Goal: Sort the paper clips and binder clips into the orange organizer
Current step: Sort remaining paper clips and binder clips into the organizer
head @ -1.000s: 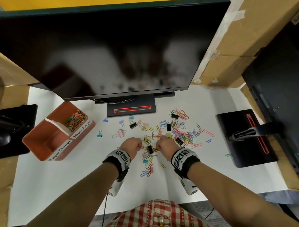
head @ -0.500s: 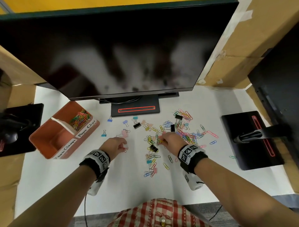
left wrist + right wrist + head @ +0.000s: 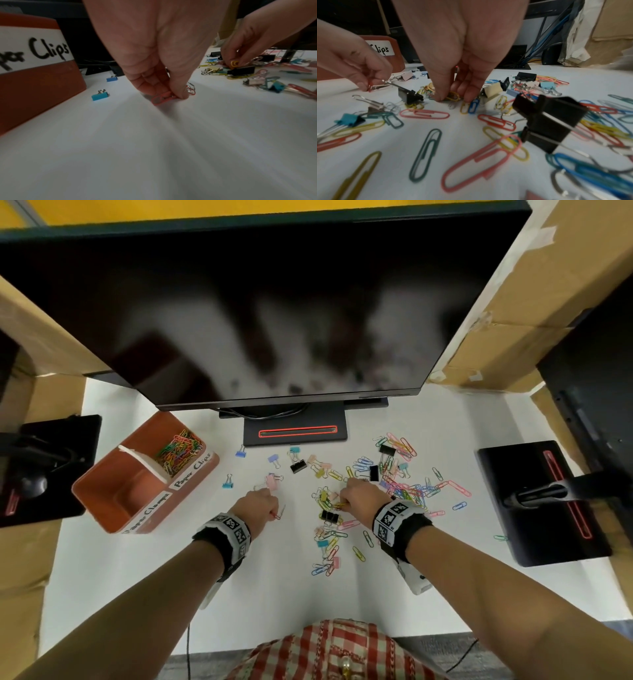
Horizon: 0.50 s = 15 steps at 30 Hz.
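Picking paper clips off the counter, one in each hand

Both hands are working the gathering step of the sort. The left hand [image 3: 164, 75] is pinching a red paper clip [image 3: 162, 98] between thumb and fingertips, right at the white counter [image 3: 274, 594], partway between the scattered pile and the orange organizer [image 3: 102, 508]. The right hand [image 3: 458, 75] is reaching down into the pile, its thumb and fingers closing on a yellow paper clip [image 3: 453, 96] that is lying among the others, just beside a black binder clip [image 3: 329, 516].

The organizer is sitting at the left of the counter, well apart from the pile. Its far compartment, labelled "Paper Clips", is already holding a heap of coloured paper clips [image 3: 178, 451]; the near one, labelled "Paper Clamps", is looking bare inside as far as the head view shows.

Judging from this, the sort is still early: most clips are lying loose right of centre, with a few small binder clips, such as a blue one [image 3: 100, 96], strewn toward the organizer. The next move is probably calling for a clean lift of each pinched clip, free of its tangled neighbours, then a carry leftward to drop it in the far compartment. Paper clips are thin, flat and liable to hook together, so an extra one may be dragged along.
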{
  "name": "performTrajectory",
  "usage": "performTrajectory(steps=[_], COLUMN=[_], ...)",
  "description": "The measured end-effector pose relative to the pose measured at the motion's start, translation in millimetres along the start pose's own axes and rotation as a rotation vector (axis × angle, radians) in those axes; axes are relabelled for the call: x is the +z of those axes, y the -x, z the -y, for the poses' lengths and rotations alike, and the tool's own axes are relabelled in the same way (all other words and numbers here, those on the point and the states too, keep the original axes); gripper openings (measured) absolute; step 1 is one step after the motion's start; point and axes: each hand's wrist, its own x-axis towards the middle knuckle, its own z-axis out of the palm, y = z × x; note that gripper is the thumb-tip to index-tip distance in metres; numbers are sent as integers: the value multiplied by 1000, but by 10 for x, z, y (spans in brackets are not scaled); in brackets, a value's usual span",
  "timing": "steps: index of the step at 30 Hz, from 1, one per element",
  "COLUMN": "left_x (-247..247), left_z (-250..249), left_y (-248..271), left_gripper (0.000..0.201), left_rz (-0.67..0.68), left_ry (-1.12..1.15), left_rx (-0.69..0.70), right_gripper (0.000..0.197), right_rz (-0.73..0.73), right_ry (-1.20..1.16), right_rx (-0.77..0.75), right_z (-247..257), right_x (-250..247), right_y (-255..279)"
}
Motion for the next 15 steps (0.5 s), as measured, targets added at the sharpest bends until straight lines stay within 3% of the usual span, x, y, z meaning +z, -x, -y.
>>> performTrajectory(steps=[5,10,15], left_x=[70,81,-246], left_z=[-35,-60,22], left_y=[57,90,252], left_gripper=[17,19,13], left_rz=[-4,-21,-261], left_ry=[-76,31,359], left_rx=[-52,-67,-89], right_gripper=[17,19,16], right_rz=[-15,-48,-273], right_ry=[5,-69,-164], right_rx=[-9,10,-105], right_z=[27,86,430], right_x=[38,-115,-515], right_y=[54,108,51])
